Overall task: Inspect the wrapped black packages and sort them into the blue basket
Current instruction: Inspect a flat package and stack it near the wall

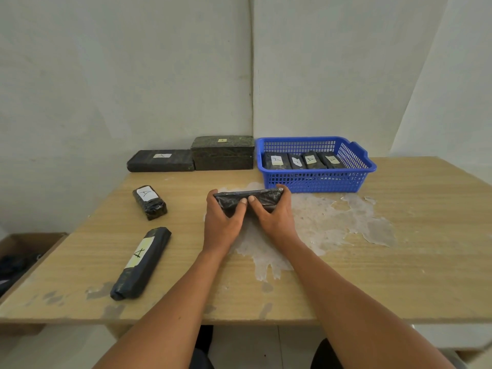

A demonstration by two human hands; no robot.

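Both hands hold one wrapped black package (pixel 250 197) just above the table's middle, in front of the blue basket (pixel 314 181). My left hand (pixel 222 222) grips its left end and my right hand (pixel 274 215) grips its right end, thumbs meeting on the near face. The basket stands at the back right and holds several black packages with white "A" labels (pixel 302 161). On the table's left lie a short labelled package (pixel 149 202) and a long labelled package (pixel 142 262).
A flat black block (pixel 161 161) and a taller dark block (pixel 222 153) sit against the back wall, left of the basket. The wooden table (pixel 399 262) has a peeled pale patch (pixel 332 222). A cardboard box (pixel 24 251) stands beyond the table's left edge.
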